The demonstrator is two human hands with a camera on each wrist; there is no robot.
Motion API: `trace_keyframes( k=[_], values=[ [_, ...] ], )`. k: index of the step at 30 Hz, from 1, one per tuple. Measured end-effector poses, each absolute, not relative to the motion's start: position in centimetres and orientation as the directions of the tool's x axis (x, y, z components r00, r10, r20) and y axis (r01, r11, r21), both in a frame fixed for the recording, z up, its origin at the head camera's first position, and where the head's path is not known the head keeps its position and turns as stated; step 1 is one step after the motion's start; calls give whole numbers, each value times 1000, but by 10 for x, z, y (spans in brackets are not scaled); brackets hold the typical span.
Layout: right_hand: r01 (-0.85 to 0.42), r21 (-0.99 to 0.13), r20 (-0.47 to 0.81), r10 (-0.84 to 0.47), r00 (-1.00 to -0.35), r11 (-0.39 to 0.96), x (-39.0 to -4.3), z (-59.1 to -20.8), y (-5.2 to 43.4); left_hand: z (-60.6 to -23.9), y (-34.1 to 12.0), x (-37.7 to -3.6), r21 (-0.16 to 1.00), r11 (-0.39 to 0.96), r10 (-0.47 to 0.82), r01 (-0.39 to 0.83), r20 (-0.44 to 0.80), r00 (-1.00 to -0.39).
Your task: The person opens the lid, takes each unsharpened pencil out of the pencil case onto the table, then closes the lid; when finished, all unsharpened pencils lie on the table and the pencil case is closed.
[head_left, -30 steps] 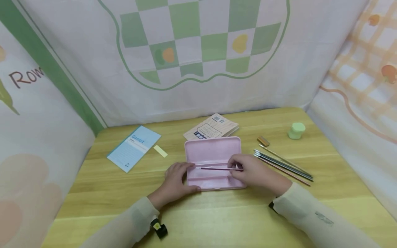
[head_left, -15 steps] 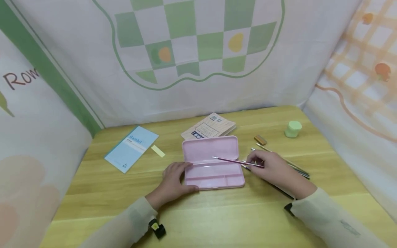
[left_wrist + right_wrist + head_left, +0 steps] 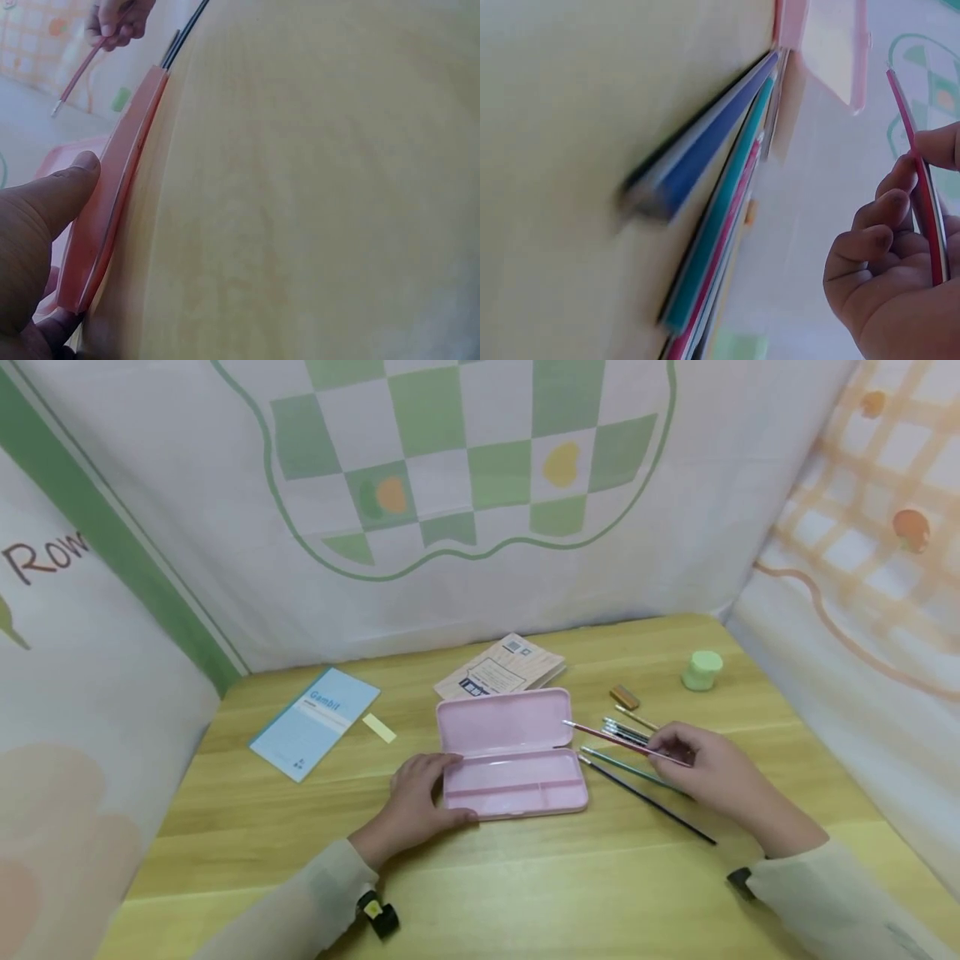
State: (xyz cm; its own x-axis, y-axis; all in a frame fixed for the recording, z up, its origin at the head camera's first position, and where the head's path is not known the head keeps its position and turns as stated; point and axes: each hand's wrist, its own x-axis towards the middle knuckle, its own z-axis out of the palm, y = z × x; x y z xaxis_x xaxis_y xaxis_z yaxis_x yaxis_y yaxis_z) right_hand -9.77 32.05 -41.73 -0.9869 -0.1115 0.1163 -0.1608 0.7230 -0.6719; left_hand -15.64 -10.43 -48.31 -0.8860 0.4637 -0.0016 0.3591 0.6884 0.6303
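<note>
An open pink pencil case [image 3: 513, 754] lies in the middle of the wooden table [image 3: 525, 893]. My left hand [image 3: 420, 797] grips its left end, thumb on the rim [image 3: 112, 195]. To the right of the case, my right hand [image 3: 712, 772] pinches a thin red pencil [image 3: 626, 743] above the table, its tip pointing left towards the case; the same pencil [image 3: 922, 180] shows in the right wrist view. Several more pencils [image 3: 645, 785] lie on the table under and beside that hand, also seen as long coloured pencils [image 3: 712, 217].
A blue booklet [image 3: 315, 722], a yellow sticky note [image 3: 378, 727] and a tan booklet [image 3: 501, 667] lie behind the case. A brown eraser [image 3: 624, 697] and a green round object [image 3: 702, 671] sit at the back right. Printed cloth walls enclose the table.
My right hand has carried the red pencil from over the case to the right, out above the loose pencils. The left hand has stayed on the case's left end.
</note>
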Motion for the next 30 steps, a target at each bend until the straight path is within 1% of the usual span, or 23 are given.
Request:
trace_keyframes(
  k=[7, 16, 26, 30],
  values=[
    [-78, -656, 61, -51, -997, 751, -90, -423, 343, -486, -105, -157, 629, 687, 465, 364, 4, -885],
    [-12, -605, -15, -26, -1000, 796, -88, -424, 355, -485, -105, -158, 626, 689, 468, 365, 0, -884],
    [-45, -563, -50, -88, -995, 825, -94, -426, 350, -487, -106, -159, 622, 690, 472, 371, 2, -882],
    [-70, -521, -49, -112, -993, 851, -98, -429, 347, -488, -106, -159, 620, 693, 471, 369, -2, -882]
  ],
)
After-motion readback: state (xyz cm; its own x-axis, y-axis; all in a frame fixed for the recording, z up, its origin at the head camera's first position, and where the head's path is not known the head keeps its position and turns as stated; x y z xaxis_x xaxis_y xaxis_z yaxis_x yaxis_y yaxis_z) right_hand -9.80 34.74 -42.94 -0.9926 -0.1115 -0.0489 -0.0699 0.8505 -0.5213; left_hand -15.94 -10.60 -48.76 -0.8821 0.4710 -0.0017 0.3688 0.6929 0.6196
